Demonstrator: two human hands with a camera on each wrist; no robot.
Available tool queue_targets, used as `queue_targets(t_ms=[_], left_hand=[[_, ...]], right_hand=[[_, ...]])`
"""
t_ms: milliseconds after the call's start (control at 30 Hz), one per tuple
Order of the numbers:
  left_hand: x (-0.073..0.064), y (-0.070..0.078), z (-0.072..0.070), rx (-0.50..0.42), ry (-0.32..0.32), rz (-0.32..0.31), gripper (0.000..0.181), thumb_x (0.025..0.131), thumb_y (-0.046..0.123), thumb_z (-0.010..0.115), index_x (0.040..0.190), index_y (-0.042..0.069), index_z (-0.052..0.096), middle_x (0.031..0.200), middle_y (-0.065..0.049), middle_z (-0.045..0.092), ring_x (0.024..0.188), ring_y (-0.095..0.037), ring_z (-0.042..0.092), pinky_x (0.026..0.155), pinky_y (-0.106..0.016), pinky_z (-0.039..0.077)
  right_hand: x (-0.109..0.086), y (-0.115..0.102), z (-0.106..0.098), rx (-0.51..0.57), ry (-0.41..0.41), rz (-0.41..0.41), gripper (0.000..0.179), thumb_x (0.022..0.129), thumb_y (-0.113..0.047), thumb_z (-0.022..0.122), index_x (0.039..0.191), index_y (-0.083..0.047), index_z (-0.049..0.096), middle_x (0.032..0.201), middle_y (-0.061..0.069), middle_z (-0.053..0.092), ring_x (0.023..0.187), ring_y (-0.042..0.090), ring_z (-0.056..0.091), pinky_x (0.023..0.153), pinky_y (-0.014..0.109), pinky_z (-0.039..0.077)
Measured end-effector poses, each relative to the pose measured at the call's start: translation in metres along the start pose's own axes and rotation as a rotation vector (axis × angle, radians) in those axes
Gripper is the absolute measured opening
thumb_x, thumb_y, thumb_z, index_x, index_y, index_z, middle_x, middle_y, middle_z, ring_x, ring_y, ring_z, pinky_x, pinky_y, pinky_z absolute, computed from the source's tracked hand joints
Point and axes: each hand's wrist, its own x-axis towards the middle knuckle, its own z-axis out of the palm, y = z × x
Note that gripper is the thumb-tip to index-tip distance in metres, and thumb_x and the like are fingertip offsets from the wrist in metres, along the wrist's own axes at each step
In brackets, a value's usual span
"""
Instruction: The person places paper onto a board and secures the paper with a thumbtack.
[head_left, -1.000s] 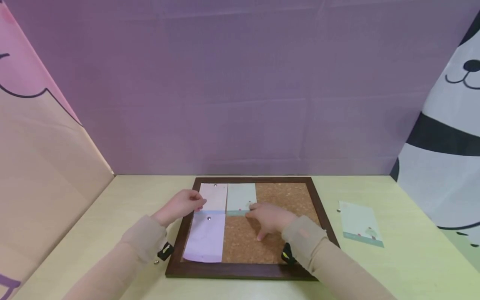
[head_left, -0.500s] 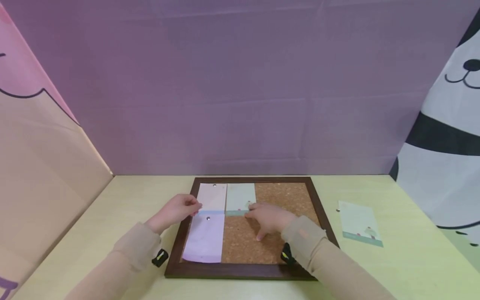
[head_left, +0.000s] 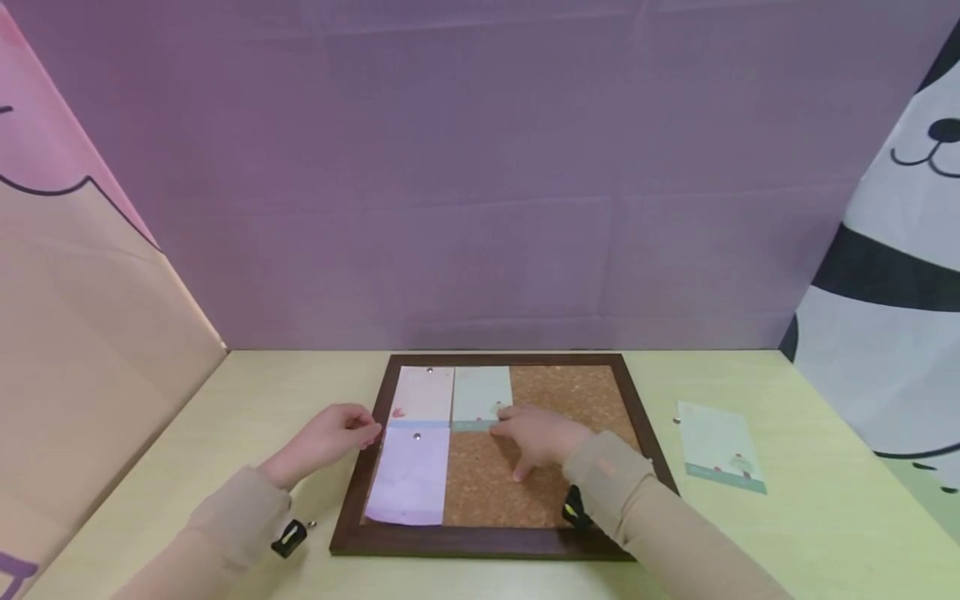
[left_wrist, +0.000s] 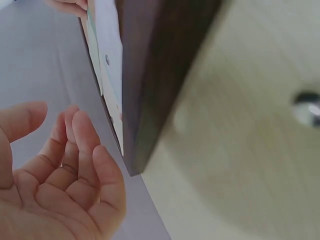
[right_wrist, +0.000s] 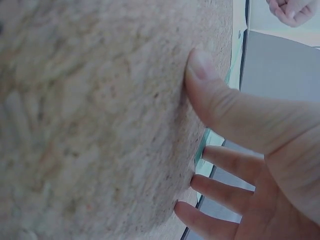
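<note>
My right hand [head_left: 542, 435] rests on the cork board [head_left: 498, 492], its fingertips on the lower right corner of a pale green paper card [head_left: 480, 392]. In the right wrist view the fingers are spread and the thumb touches the cork. Over the board's left frame edge hovers my left hand [head_left: 326, 439]; the left wrist view shows it empty, fingers loosely bent and apart from the thumb. A pink card [head_left: 423, 394] lies left of the green one, with a silver pushpin [head_left: 430, 369] at its top. Below it is a purple sheet [head_left: 408, 483], also bearing a pushpin [head_left: 417, 436].
Right of the board a second green card [head_left: 722, 446] lies on the table, a loose pushpin [head_left: 677, 421] beside its left edge. Another loose pushpin [head_left: 312, 524] sits on the table left of the board. A purple cloth [head_left: 495, 183] hangs behind.
My left hand has drawn back leftward and toward me from the pink card, uncovering its lower left corner. The right hand has stayed on the green card.
</note>
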Motion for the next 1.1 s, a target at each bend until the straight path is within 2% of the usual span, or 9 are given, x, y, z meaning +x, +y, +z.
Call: queue_targets(t_ms=[200,600,833,933,1100], left_hand=[[-0.012,-0.009,-0.005,-0.007,0.004,0.013,0.016,0.091,0.013,0.058,0.086,-0.002,0.063,0.077,-0.007,0.063,0.069,-0.016,0.053,0.062,-0.027,0.044],[-0.030,-0.026,-0.011,0.020,0.000,-0.007,0.014,0.089,0.014,0.062,0.087,0.000,0.062,0.078,-0.005,0.063,0.068,-0.013,0.052,0.061,-0.025,0.044],[-0.039,-0.034,-0.011,0.047,-0.007,-0.031,0.012,0.087,0.014,0.064,0.085,0.003,0.062,0.076,-0.003,0.062,0.069,-0.012,0.051,0.063,-0.025,0.044],[-0.043,-0.037,-0.011,0.057,-0.014,-0.060,0.012,0.087,0.015,0.064,0.085,0.003,0.062,0.076,-0.002,0.061,0.070,-0.013,0.052,0.065,-0.027,0.045],[-0.048,-0.043,-0.010,0.051,-0.057,-0.098,0.013,0.087,0.016,0.063,0.086,0.003,0.061,0.077,-0.003,0.061,0.071,-0.015,0.053,0.065,-0.029,0.046]], right_hand=[[-0.001,0.000,0.000,0.008,-0.003,0.002,0.070,0.074,-0.023,0.079,0.137,-0.014,0.050,0.150,0.007,0.036,0.138,0.026,0.035,0.111,0.039,0.032],[0.001,0.001,0.002,-0.013,-0.004,-0.001,0.070,0.074,-0.024,0.079,0.137,-0.014,0.049,0.150,0.007,0.036,0.138,0.026,0.034,0.111,0.038,0.031],[-0.001,0.000,0.000,-0.001,-0.005,0.004,0.070,0.075,-0.023,0.078,0.138,-0.014,0.049,0.151,0.007,0.035,0.138,0.027,0.034,0.112,0.039,0.030],[-0.001,0.000,0.000,0.010,-0.008,0.008,0.070,0.075,-0.023,0.078,0.138,-0.014,0.049,0.151,0.007,0.035,0.138,0.027,0.033,0.112,0.039,0.030],[-0.001,0.001,0.000,0.002,-0.010,0.002,0.070,0.076,-0.024,0.078,0.138,-0.014,0.048,0.152,0.007,0.034,0.139,0.027,0.033,0.112,0.039,0.029]])
